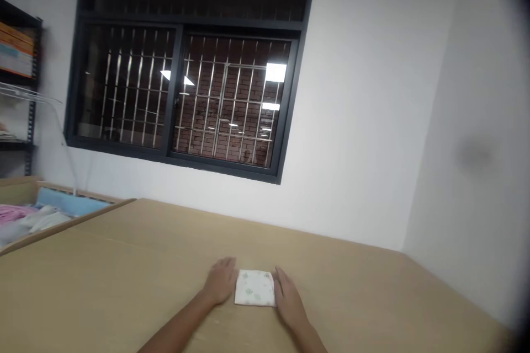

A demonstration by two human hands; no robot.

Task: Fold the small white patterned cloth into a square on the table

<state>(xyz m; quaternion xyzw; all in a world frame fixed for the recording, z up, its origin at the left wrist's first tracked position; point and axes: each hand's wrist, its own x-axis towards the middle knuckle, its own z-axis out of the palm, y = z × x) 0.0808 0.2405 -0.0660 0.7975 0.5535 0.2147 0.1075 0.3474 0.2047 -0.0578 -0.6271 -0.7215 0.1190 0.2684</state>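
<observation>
White cloth with a faint small print, folded into a compact square (255, 288), lies flat on the tan tabletop (124, 281), near the person's edge and about midway across it; the left hand (221, 280) rests palm down against the square's left edge, and the right hand (287, 295) rests palm down against its right edge, so the cloth sits directly between the two, touching both; neither hand is plainly nearer, as each meets its own side. Fingers of both hands lie flat and extended, close together, pointing away from the person toward the wall; they grip nothing, they only press or steady the sides. The folded piece looks close to square, slightly wider from left to right than from front to back, so any long axis runs from hand to hand; the blur leaves that uncertain. Both forearms come up from the lower edge and converge on the cloth. Beyond the tabletop stands a white wall with a dark-framed barred window (194, 94); at far left a low box or crib (37, 215) holds pink, white and blue fabrics, well apart from the hands, with a dark shelf (20, 55) above it.
</observation>
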